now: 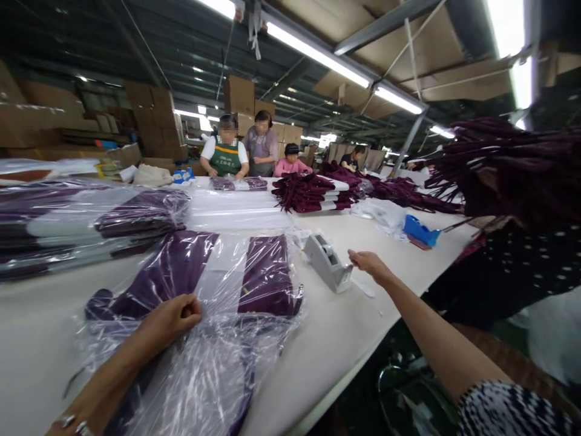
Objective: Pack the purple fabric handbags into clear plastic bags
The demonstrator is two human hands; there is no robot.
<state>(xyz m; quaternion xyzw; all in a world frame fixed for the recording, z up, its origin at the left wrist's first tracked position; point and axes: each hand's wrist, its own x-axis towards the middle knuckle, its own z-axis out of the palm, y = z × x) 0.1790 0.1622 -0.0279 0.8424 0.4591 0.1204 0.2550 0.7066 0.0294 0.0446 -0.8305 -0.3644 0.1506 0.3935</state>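
Observation:
A clear plastic bag (267,275) with folded dark purple garments (184,260) and a pale band inside lies on the table before me. My left hand (179,315) rests on the bag's near part, its fingers curled closed on the crinkled plastic. To the right of the bag stands a grey tape dispenser (329,263) with a roll in it. My right hand (368,264) is at the dispenser's near cutting end, thumb and fingers pinched together. Whatever is between those fingertips is too small to make out.
Bagged purple garments (91,212) are stacked at left, with flat plastic bags (240,209) beyond. Purple garment bundles (313,192) lie farther back. A blue tape dispenser (420,230) sits at right. Another purple bundle (512,169) hangs over the right edge. Several people work across the table.

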